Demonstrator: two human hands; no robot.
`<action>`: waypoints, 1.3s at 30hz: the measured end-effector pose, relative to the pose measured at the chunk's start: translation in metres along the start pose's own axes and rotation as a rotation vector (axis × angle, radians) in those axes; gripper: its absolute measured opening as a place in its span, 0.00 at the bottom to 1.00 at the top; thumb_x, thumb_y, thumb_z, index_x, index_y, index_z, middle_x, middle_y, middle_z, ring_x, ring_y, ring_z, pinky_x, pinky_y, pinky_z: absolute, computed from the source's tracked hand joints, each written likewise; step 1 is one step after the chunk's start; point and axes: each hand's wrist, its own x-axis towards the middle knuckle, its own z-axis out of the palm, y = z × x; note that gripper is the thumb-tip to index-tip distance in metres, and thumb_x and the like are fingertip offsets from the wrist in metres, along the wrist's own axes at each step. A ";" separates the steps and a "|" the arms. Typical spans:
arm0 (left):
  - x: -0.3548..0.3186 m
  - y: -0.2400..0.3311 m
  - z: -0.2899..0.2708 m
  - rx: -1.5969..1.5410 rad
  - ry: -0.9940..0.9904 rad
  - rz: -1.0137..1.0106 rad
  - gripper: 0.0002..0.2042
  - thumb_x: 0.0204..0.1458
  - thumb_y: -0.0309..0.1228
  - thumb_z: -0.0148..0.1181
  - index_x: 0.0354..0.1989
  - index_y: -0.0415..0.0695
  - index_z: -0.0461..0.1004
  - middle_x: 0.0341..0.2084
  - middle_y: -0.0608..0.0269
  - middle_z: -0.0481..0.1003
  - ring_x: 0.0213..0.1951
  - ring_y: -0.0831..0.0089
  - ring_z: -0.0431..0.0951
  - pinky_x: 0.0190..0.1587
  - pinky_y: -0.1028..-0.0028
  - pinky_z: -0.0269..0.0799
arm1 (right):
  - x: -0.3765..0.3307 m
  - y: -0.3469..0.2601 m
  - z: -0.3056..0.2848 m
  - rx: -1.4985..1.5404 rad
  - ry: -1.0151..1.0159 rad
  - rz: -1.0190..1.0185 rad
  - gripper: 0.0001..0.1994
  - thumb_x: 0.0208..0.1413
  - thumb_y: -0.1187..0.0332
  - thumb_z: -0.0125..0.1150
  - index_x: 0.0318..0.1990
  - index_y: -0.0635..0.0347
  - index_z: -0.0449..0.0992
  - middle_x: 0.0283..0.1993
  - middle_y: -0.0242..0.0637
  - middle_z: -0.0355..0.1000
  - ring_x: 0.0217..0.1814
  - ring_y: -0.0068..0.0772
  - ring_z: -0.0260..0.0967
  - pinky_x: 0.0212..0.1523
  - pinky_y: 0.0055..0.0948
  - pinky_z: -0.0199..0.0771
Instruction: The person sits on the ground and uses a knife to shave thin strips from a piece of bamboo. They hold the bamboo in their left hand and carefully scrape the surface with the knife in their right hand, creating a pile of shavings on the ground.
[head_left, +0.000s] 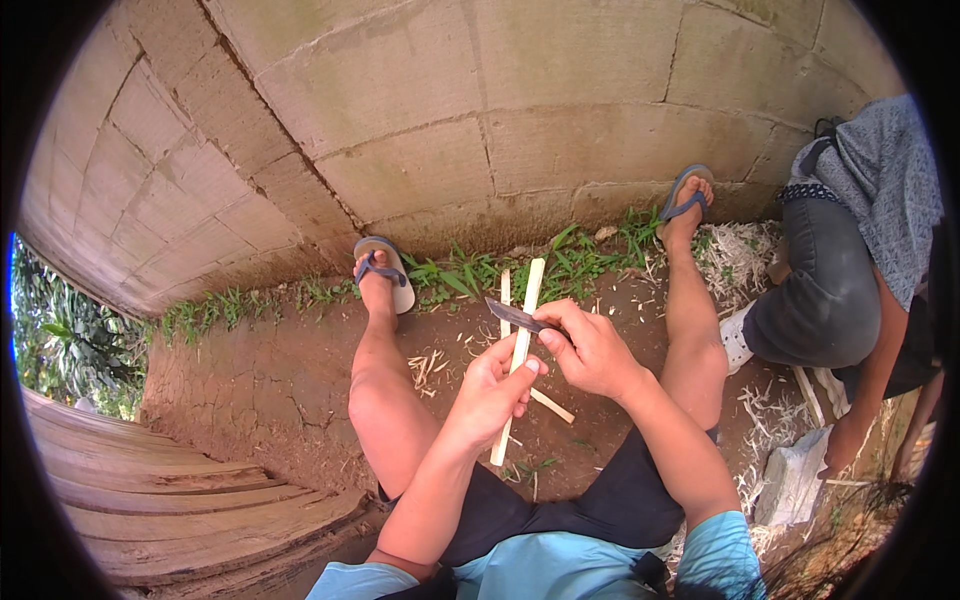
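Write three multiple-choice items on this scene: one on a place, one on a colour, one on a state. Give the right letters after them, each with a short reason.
1. Where does the knife blade lie against the pale wooden stick?
A. above the left hand
B. below the left hand
C. on the ground

2. What colour are the sandal straps?
A. red
B. blue-grey
C. yellow

3. How is the stick held?
A. it lies loose on the soil
B. the left hand grips it
C. it leans on the block wall

Answers:
1 A, the right hand sets the blade on the stick above the left hand's grip.
2 B, both straps look blue-grey.
3 B, the left hand's fingers close round the stick, off the ground.
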 end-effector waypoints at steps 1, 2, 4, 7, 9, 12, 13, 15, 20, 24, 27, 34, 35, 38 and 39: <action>-0.001 0.000 0.001 -0.012 -0.015 -0.003 0.12 0.59 0.30 0.52 0.49 0.40 0.66 0.29 0.66 0.73 0.20 0.87 0.66 0.17 0.87 0.62 | -0.001 -0.001 -0.002 0.002 -0.034 -0.004 0.08 0.55 0.70 0.55 0.42 0.58 0.69 0.32 0.42 0.73 0.32 0.47 0.73 0.31 0.37 0.72; -0.002 -0.002 0.000 -0.021 -0.017 -0.006 0.13 0.59 0.31 0.52 0.50 0.40 0.65 0.29 0.66 0.73 0.20 0.87 0.67 0.17 0.87 0.62 | -0.001 -0.004 -0.004 0.006 -0.069 -0.014 0.08 0.55 0.70 0.55 0.42 0.58 0.69 0.32 0.43 0.73 0.32 0.47 0.73 0.31 0.36 0.72; -0.005 -0.001 -0.001 -0.006 -0.027 -0.034 0.15 0.61 0.32 0.50 0.53 0.41 0.63 0.29 0.64 0.73 0.18 0.86 0.66 0.16 0.87 0.62 | 0.000 -0.010 -0.005 0.060 -0.122 -0.020 0.08 0.53 0.71 0.57 0.41 0.59 0.70 0.32 0.42 0.73 0.33 0.45 0.73 0.33 0.34 0.72; -0.010 -0.001 -0.006 -0.014 -0.073 -0.061 0.16 0.62 0.34 0.48 0.55 0.42 0.61 0.29 0.62 0.73 0.16 0.86 0.66 0.15 0.87 0.61 | 0.002 -0.009 -0.004 0.071 -0.101 -0.114 0.07 0.52 0.71 0.59 0.38 0.61 0.71 0.33 0.42 0.72 0.33 0.44 0.73 0.32 0.33 0.72; -0.004 0.001 0.003 -0.024 -0.138 -0.064 0.16 0.62 0.34 0.47 0.55 0.42 0.61 0.27 0.64 0.72 0.15 0.87 0.66 0.15 0.87 0.62 | -0.001 -0.012 -0.020 0.043 -0.068 -0.132 0.06 0.51 0.71 0.60 0.36 0.62 0.73 0.31 0.41 0.70 0.30 0.42 0.71 0.31 0.33 0.71; -0.009 0.002 0.001 -0.001 -0.081 -0.051 0.16 0.62 0.34 0.47 0.55 0.42 0.62 0.28 0.62 0.73 0.14 0.86 0.65 0.14 0.87 0.60 | 0.000 -0.014 -0.017 0.045 -0.085 -0.174 0.07 0.50 0.73 0.61 0.37 0.62 0.74 0.29 0.41 0.68 0.28 0.41 0.69 0.29 0.33 0.70; -0.012 0.002 -0.002 0.011 -0.043 -0.046 0.15 0.62 0.35 0.47 0.54 0.41 0.62 0.28 0.60 0.73 0.14 0.85 0.64 0.14 0.86 0.59 | 0.003 -0.010 -0.010 0.078 -0.079 -0.198 0.07 0.50 0.73 0.61 0.37 0.63 0.74 0.29 0.41 0.68 0.28 0.41 0.69 0.28 0.33 0.70; -0.010 0.001 -0.001 0.013 -0.081 -0.019 0.14 0.62 0.34 0.47 0.53 0.41 0.63 0.28 0.60 0.73 0.14 0.86 0.64 0.13 0.86 0.58 | 0.001 -0.006 -0.007 0.091 -0.051 -0.209 0.06 0.50 0.73 0.61 0.36 0.63 0.74 0.29 0.41 0.68 0.27 0.41 0.68 0.27 0.33 0.69; -0.005 -0.002 0.001 0.045 -0.062 -0.009 0.15 0.62 0.31 0.46 0.55 0.42 0.62 0.23 0.66 0.71 0.13 0.88 0.62 0.13 0.86 0.56 | 0.006 0.010 -0.007 -0.021 0.066 -0.193 0.05 0.49 0.74 0.62 0.34 0.65 0.74 0.26 0.41 0.67 0.25 0.41 0.67 0.26 0.33 0.67; 0.000 -0.005 -0.001 0.053 -0.031 -0.008 0.19 0.61 0.30 0.47 0.61 0.45 0.59 0.20 0.70 0.68 0.12 0.88 0.60 0.12 0.86 0.54 | 0.014 0.022 -0.005 0.017 0.091 -0.168 0.05 0.49 0.74 0.62 0.34 0.65 0.75 0.25 0.42 0.68 0.24 0.41 0.67 0.25 0.33 0.66; 0.001 -0.005 -0.003 0.053 -0.026 -0.051 0.20 0.61 0.30 0.46 0.63 0.47 0.58 0.19 0.71 0.66 0.11 0.88 0.58 0.11 0.86 0.51 | 0.009 0.022 -0.002 0.031 0.023 -0.175 0.06 0.49 0.74 0.62 0.35 0.64 0.75 0.26 0.42 0.69 0.25 0.41 0.67 0.26 0.34 0.67; -0.010 0.001 0.006 0.091 -0.033 -0.097 0.21 0.61 0.31 0.48 0.63 0.47 0.58 0.18 0.73 0.63 0.12 0.88 0.57 0.12 0.86 0.51 | 0.017 0.039 -0.015 -0.003 -0.019 -0.234 0.06 0.50 0.71 0.62 0.34 0.63 0.76 0.26 0.42 0.68 0.26 0.43 0.67 0.27 0.36 0.66; -0.011 0.002 0.008 0.104 -0.048 -0.105 0.22 0.61 0.31 0.48 0.63 0.46 0.57 0.18 0.73 0.63 0.12 0.88 0.57 0.12 0.86 0.51 | 0.020 0.052 -0.014 -0.138 0.174 -0.153 0.07 0.53 0.67 0.61 0.34 0.62 0.75 0.25 0.41 0.68 0.26 0.41 0.67 0.28 0.36 0.66; -0.019 -0.001 0.021 0.165 -0.119 -0.133 0.22 0.61 0.31 0.49 0.63 0.46 0.57 0.19 0.72 0.64 0.12 0.88 0.57 0.12 0.87 0.52 | 0.032 0.109 -0.056 -0.055 0.502 0.116 0.07 0.54 0.69 0.59 0.35 0.64 0.74 0.27 0.40 0.72 0.27 0.35 0.70 0.30 0.30 0.69; -0.015 -0.003 0.015 0.137 -0.059 -0.127 0.22 0.61 0.31 0.49 0.63 0.45 0.57 0.19 0.72 0.64 0.12 0.88 0.57 0.12 0.87 0.53 | 0.038 0.099 -0.055 0.074 0.535 0.074 0.07 0.53 0.70 0.59 0.35 0.65 0.75 0.27 0.40 0.72 0.27 0.35 0.70 0.30 0.28 0.69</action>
